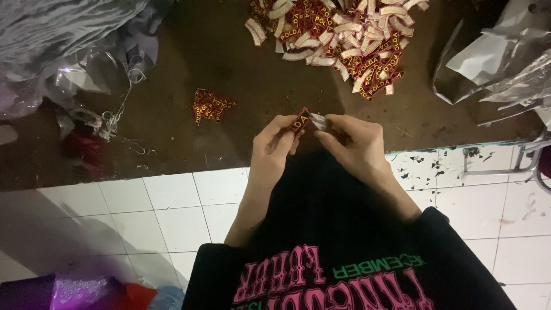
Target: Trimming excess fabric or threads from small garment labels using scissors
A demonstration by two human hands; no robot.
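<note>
My left hand pinches a small dark red patch with yellow lettering. My right hand pinches the white backing strip at the patch's right end. Both hands meet above the front edge of a brown mat. A big heap of the same red patches and white strips lies on the mat beyond my hands. A small pile of red patches lies to the left of my hands.
Crumpled clear plastic bags sit at the right, grey fabric and plastic at the upper left with loose threads. White floor tiles run below the mat. Purple and red cloth lies at the bottom left.
</note>
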